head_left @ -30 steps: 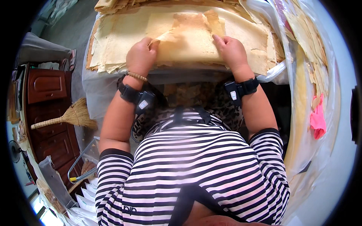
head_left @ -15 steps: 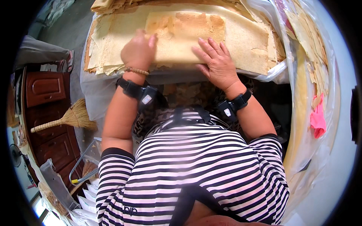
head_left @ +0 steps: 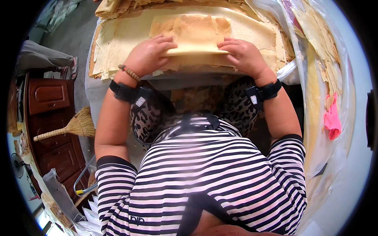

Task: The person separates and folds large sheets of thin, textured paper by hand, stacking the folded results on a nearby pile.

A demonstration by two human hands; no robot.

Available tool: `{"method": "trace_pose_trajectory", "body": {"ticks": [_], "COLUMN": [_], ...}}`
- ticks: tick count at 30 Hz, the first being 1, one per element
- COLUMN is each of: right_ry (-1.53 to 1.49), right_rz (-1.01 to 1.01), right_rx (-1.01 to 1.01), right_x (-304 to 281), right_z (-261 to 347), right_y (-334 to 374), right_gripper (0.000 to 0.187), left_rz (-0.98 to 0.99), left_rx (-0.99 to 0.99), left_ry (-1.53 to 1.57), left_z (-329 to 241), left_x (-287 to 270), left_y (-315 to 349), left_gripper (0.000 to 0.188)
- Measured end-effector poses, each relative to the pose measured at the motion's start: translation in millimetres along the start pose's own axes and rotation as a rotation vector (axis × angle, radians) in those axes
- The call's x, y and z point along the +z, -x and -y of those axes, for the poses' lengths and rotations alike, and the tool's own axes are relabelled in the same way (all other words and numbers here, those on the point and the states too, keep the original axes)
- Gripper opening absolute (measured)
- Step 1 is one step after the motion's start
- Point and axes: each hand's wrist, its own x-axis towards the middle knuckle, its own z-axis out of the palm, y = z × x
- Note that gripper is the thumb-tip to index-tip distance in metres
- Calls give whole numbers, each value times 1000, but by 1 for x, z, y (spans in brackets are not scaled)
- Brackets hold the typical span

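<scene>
Currently, broom (head_left: 71,126) sits left, pink cloth (head_left: 332,122) right, sheet stack (head_left: 114,8) beyond; left hand (head_left: 149,55) and right hand (head_left: 245,57) grip folded sheet (head_left: 195,51), fold's long axis running left-right.

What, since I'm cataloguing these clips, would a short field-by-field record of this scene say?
Left hand: the left hand, fingers closed at the left end of a folded edge
Right hand: the right hand, fingers closed at its right end
Held: a pale yellow sheet, its fold running between the hands
Just beyond the fold: a brown-stained piece, lying flat
Far left: a straw broom beside a dark red cabinet
Far right: a bright pink cloth
</scene>
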Motion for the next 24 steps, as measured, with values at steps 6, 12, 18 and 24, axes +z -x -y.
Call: {"method": "trace_pose_trajectory", "body": {"ticks": [6,12,18,24], "right_ry": [-827,-465,-19,51], "right_rz": [-51,-325,-302,-253], "right_rx": [460,509,599,604], "right_x": [-9,23,29,29], "right_z": [-14,-25,-11,-9], "right_y": [27,-2,-26,-32], "right_gripper": [22,33,38,38], "left_rz": [69,-520,-441,-398], "left_rx": [-187,-555,-845,-116], "left_ry": [654,1096,412,-436], "left_z": [2,-16,-21,-68], "left_x": [-5,40,53,37], "left_y": [34,22,14,-22], "left_gripper": [30,28,47,73]}}
